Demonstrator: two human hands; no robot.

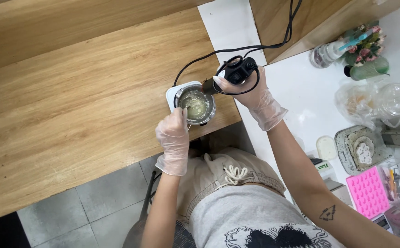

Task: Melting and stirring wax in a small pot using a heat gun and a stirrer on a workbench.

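A small metal pot of pale yellowish melted stuff sits on a white square hot plate at the edge of a wooden table. My left hand, in a clear glove, holds a thin stirrer dipped into the pot. My right hand, also gloved, grips the pot's black handle, around which a black cord is looped.
The wooden table spreads to the left. On the white counter at right lie a pink silicone mould, a grey tray with a white flower-shaped piece, plastic bags, a spray bottle and a small flower pot. Black cables run upward.
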